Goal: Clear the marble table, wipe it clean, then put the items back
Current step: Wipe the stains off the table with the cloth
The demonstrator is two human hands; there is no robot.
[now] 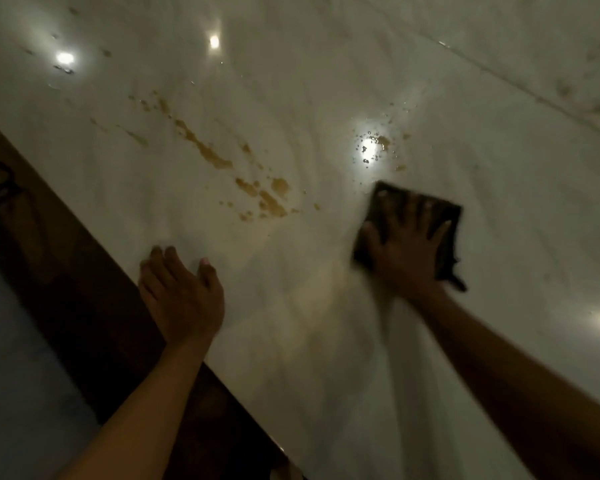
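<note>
Left hand [181,292] rests flat near the table's edge, fingers loosely spread and holding nothing, its palm down on the marble table [291,81]. Beside it on the far left runs the dark wooden border [84,278] of the table, with a pale floor [11,358] beyond. Up from that hand, a trail of brown spill [257,192] runs in a slant across the white stone — blotches and small drops — and a second, smaller patch [381,142] sits by a bright lamp reflection. Just below that patch lies a dark cloth [447,216], folded roughly square. Right hand [406,244] presses down on it, fingers splayed wide over the fabric — palm flat, cloth pinned against the marble.
</note>
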